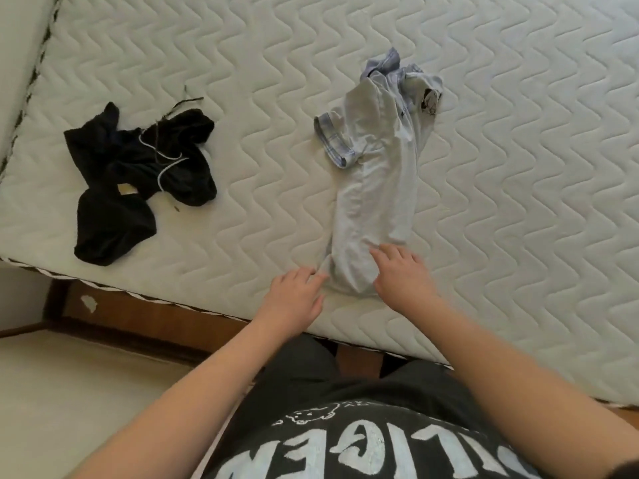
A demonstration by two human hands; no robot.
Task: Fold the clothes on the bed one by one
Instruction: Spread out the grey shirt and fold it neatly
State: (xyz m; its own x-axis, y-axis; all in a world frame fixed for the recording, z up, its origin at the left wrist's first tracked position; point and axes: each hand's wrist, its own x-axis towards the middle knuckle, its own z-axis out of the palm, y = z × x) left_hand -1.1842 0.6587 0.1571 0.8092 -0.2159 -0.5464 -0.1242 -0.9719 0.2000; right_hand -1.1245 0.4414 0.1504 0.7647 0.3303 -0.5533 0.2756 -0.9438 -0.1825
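Bed [345, 36]: bare white quilted mattress with a wavy stitch pattern, fills most of the head view; dark-trimmed edge runs along the near side, wooden frame [145, 323] visible below it.

Person's torso, bottom of view: dark T-shirt [345, 444] with pale printed lettering.

Pale grey shirt [375, 188]: lies on the mattress right of centre, gathered into a long narrow strip running away from the near edge. Blue-checked sleeve cuff sticks out on its left side; collar end is bunched at the far end. Near end lies between the two hands.

Black garment [138, 181]: crumpled heap on the left part of the mattress, well apart from the grey shirt; white drawstring lies across it, small tag showing.

Right hand [403, 274]: fingers spread and straight, fingertips resting on the near right part of the grey shirt. Grip wide, holding nothing.

Left hand [294, 295]: fingers extended, tips at the shirt's near left edge, palm on the mattress. Grip wide, holding nothing.
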